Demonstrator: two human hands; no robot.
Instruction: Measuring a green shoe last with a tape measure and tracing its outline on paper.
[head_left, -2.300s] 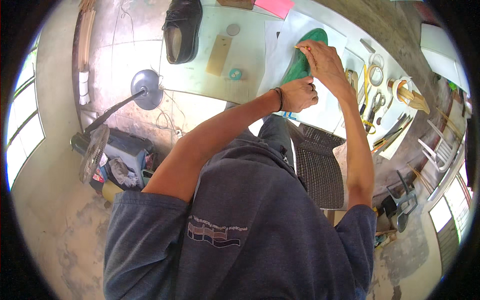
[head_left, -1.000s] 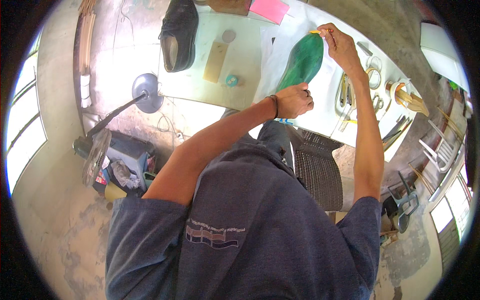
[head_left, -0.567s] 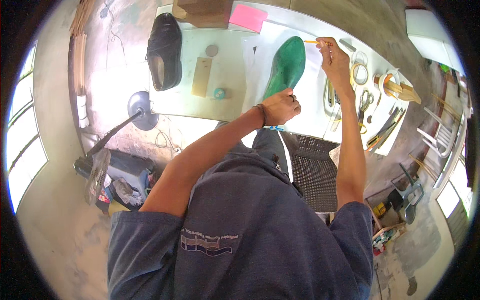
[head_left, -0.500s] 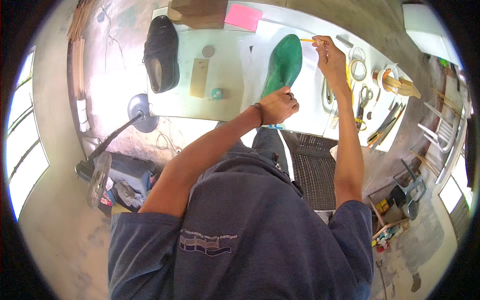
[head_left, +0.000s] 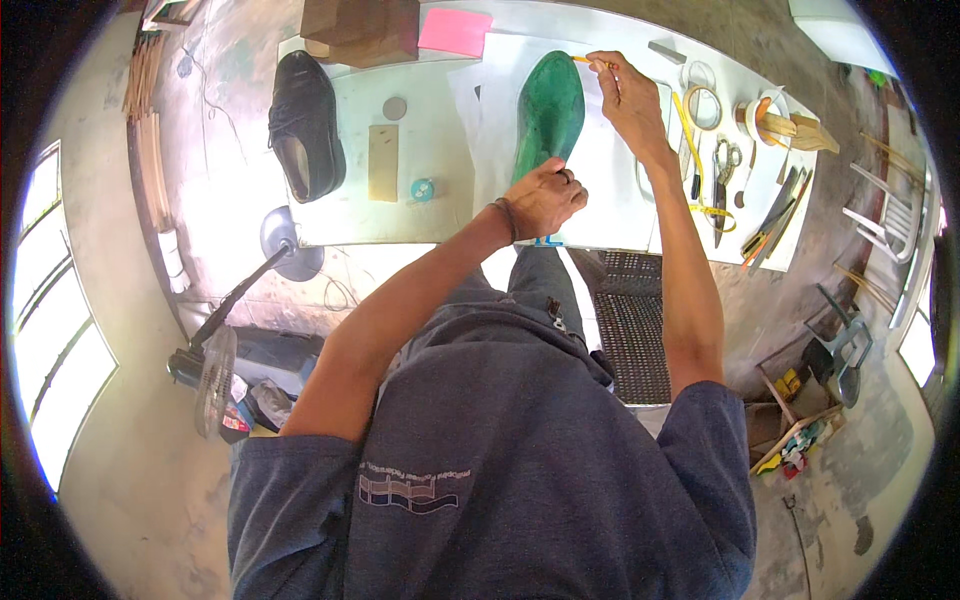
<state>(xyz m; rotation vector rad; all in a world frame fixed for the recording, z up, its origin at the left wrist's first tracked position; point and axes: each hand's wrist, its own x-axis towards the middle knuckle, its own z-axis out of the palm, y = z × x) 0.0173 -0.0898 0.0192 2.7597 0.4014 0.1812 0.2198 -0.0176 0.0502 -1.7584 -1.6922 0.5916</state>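
Observation:
A green shoe last [head_left: 553,105] lies sole up on white paper [head_left: 490,105], its rounded toe pointing away from me. My left hand [head_left: 547,198] is closed around its near heel end and covers that part. In my right hand [head_left: 632,100] is a yellow pencil [head_left: 583,59], pinched between fingers and thumb. The pencil's tip meets the far right edge of the toe, close to the paper. To the left on the table stands a black lace-up shoe [head_left: 305,125].
Left of the paper lie a tan block [head_left: 383,163], a grey disc [head_left: 395,108] and a small teal roll [head_left: 423,190]. A pink pad [head_left: 455,32] and brown box [head_left: 360,30] sit behind. Rightward are tape rolls [head_left: 704,108], scissors [head_left: 726,165], a yellow measuring tape [head_left: 688,132] and several slim tools [head_left: 775,225].
The whole scene has shifted left and slightly up in the view. Against the last, the pencil tip sits slightly nearer the toe's far end. Both hands keep their holds.

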